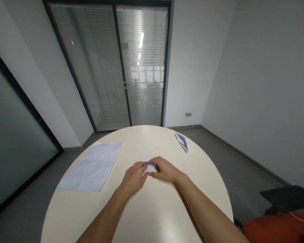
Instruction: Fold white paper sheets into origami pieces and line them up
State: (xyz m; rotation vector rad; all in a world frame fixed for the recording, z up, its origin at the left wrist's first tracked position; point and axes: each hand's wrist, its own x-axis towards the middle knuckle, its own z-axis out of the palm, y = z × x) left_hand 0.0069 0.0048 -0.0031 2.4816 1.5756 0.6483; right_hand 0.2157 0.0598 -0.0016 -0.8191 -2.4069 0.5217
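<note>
A small folded piece of white paper (150, 167) lies at the middle of the round table, partly covered by my fingers. My left hand (134, 176) grips its left side, fingertips and thumb closed on the edge. From the right, my right hand (165, 169) pinches the same paper, its thumb below and its fingers above. The fingertips of both hands almost meet over it. How the folds run underneath is hidden.
Creased white sheets (91, 168) lie flat on the left of the table (152, 138). A folded printed paper (182, 141) sits near the far right edge. Beyond the table's right side are a red chair (278, 227) and a dark flat panel (290, 197).
</note>
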